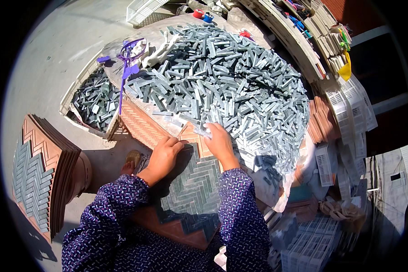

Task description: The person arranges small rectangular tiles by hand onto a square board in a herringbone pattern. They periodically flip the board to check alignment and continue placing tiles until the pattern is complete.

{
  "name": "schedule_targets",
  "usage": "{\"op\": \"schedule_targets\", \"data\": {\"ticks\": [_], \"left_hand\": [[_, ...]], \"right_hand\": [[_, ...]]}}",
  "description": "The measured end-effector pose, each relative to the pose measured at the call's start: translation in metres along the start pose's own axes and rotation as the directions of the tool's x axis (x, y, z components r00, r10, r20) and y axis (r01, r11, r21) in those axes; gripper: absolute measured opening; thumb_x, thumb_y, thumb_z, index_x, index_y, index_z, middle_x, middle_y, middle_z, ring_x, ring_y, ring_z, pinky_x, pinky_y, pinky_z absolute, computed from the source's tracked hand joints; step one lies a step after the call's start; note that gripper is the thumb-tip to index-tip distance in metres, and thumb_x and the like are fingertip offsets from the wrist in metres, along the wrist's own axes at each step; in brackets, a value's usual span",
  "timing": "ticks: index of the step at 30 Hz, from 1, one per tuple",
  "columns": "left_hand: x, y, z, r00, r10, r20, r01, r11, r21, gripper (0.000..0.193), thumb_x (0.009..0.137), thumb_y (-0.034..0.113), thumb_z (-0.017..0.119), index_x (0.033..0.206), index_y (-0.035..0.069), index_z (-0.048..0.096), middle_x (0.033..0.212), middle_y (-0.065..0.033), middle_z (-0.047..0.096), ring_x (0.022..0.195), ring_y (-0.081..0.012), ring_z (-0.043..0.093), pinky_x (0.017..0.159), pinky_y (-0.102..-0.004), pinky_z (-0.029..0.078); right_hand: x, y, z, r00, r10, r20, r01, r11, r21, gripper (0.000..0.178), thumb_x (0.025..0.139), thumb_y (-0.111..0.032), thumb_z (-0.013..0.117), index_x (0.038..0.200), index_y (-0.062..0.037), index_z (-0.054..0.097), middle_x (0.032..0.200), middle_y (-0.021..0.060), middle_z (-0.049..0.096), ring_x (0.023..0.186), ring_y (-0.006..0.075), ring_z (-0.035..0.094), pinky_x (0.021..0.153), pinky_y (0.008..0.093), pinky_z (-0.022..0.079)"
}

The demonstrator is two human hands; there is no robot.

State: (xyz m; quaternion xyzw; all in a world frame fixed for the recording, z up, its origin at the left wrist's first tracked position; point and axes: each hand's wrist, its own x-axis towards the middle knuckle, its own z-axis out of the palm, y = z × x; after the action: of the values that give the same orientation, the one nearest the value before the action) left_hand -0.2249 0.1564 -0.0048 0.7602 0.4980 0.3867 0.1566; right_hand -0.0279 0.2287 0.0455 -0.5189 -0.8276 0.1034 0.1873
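Note:
Between my forearms lies an orange-brown herringbone template tray (146,218), mostly filled with dark grey-green stone strips (190,181). Its far end shows bare grooves. My right hand (221,146) is over that far right end, its thumb and fingers pinching a light grey stone strip (202,133). My left hand (163,156) rests at the tray's far left edge, fingers curled together beside the laid strips. Whether anything is between its fingertips is hidden. Just beyond both hands spreads a big heap of loose grey stone strips (222,77).
A bin (68,102) of dark strips stands left of the heap, near a purple stand (122,86). Stacked trays (61,167) sit at far left, one topped with strips. White plastic grids (310,242) and more stacked trays (322,119) line the right.

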Motion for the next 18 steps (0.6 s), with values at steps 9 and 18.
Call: {"op": "schedule_targets", "data": {"ticks": [9,18], "left_hand": [[0.024,0.016,-0.003,0.991,0.064,0.121,-0.053,0.995,-0.090,0.042,0.076,0.000,0.058,0.118,0.003,0.058,0.114,-0.0142,0.058,0.103,-0.0325,0.055,0.091,-0.0375,0.046],[0.029,0.041,0.028,0.938,0.111,0.327,-0.151,0.984,0.099,0.071,0.081,0.034,0.065,0.139,0.003,0.037,0.145,-0.0132,0.037,0.135,-0.0271,0.032,0.113,-0.0468,0.019]], "right_hand": [[-0.008,0.010,-0.024,0.964,0.196,0.182,-0.188,0.980,-0.060,0.023,0.071,-0.008,0.072,0.090,-0.0045,0.060,0.092,0.0165,0.059,0.089,0.0380,0.058,0.076,0.0439,0.046],[-0.003,0.042,-0.034,0.952,0.307,-0.003,-0.298,0.925,0.237,0.023,0.070,-0.010,0.074,0.089,-0.0031,0.064,0.083,0.0159,0.062,0.072,0.0301,0.061,0.066,0.0368,0.048]]}}
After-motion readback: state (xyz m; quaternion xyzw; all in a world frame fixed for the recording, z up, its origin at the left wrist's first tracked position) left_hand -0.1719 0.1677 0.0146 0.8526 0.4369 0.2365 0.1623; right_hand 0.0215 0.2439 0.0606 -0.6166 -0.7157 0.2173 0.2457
